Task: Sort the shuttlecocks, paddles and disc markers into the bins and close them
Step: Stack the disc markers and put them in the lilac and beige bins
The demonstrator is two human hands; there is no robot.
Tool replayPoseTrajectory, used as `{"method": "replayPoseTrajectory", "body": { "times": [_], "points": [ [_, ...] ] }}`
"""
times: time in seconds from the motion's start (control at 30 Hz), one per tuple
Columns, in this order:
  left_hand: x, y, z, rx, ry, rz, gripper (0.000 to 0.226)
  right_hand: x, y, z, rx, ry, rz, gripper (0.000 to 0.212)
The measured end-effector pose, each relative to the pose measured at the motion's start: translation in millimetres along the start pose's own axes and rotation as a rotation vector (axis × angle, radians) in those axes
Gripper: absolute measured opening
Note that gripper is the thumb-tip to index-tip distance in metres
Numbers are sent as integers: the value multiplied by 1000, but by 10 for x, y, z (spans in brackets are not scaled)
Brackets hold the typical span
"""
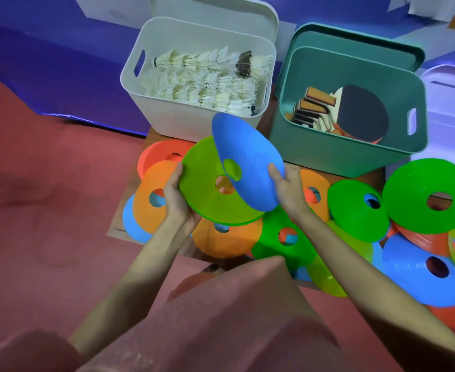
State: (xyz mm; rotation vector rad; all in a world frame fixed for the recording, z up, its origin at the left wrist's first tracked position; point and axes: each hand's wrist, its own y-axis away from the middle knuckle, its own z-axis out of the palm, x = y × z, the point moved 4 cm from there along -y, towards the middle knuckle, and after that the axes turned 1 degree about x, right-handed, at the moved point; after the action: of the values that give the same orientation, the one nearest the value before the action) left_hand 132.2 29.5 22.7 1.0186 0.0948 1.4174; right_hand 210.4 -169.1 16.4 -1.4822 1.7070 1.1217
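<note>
The left hand (176,194) grips a lime-green disc marker (207,189) at its left rim, fingers curled beneath it. The right hand (288,187) pinches a tilted blue disc marker (245,154) by its right edge, which overlaps the green one. Both are held above scattered markers (422,194) on the surface (119,229), in front of the white bin (172,119) of shuttlecocks (202,84).

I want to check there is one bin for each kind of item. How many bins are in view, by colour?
White bin: 1
Teal bin: 1
Lilac bin: 1 (cut off at the right edge)
Total: 3
</note>
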Motion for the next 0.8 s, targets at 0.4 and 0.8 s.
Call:
{"method": "replayPoseTrajectory", "body": {
  "times": [0.4,0.8],
  "points": [
    [237,373,-483,175,68,178,33,-379,293,726,-259,461,-313,33],
    [598,1046,-1870,505,318,513,31,-875,409,1533,-549,412,-325,25]
  ]
}}
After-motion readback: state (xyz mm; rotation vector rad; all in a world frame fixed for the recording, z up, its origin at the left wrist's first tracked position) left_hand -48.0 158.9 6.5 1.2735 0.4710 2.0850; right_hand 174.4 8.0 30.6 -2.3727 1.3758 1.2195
